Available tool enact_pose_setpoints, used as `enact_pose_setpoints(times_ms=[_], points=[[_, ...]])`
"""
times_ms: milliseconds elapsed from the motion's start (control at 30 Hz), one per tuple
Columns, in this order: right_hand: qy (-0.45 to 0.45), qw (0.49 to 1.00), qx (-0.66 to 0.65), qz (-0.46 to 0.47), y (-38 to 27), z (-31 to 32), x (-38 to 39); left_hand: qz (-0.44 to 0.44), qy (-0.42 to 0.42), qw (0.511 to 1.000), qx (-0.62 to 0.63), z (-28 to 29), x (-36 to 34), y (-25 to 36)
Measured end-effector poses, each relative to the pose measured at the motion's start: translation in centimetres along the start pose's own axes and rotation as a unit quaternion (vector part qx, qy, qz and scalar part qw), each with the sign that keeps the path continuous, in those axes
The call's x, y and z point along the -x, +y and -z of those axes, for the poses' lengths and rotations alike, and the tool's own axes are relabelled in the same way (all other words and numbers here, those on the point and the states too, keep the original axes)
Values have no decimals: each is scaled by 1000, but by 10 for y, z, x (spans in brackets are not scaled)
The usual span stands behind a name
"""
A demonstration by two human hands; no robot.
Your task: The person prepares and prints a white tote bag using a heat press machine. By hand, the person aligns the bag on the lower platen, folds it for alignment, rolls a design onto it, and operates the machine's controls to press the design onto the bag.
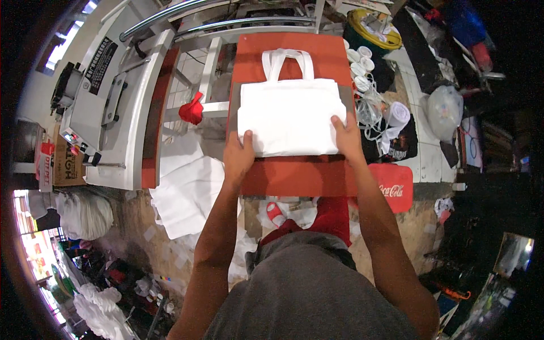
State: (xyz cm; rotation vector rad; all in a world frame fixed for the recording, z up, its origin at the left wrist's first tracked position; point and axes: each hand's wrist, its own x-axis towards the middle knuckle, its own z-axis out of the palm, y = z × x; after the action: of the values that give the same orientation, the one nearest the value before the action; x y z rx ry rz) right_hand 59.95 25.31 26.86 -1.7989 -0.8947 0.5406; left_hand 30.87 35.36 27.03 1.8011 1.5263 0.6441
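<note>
On a long, red, rectangular board (297, 175), a plain white fabric bag (289, 119) lies flat and smooth, its side edges slightly stepped, spanning most of the width. Red surface shows along the near and far ends; white rolls of soft material (399, 115) crowd just beside the right edge. The left hand (239, 156) and right hand (347, 140) flank the bag's near side edges, thumbs on top; with other fingers partly hidden, I cannot tell whether they pinch it. Two looped white fabric handles (308, 66) point far.
</note>
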Motion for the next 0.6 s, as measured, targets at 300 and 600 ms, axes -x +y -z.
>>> enact_pose_setpoints(times_ms=[300, 600], points=[[57, 998, 24, 31, -8, -1, -7, -45, 70, 995, -53, -10, -15, 3], [56, 990, 127, 4, -3, 1, -7, 21, 71, 994, -80, -20, -23, 9]])
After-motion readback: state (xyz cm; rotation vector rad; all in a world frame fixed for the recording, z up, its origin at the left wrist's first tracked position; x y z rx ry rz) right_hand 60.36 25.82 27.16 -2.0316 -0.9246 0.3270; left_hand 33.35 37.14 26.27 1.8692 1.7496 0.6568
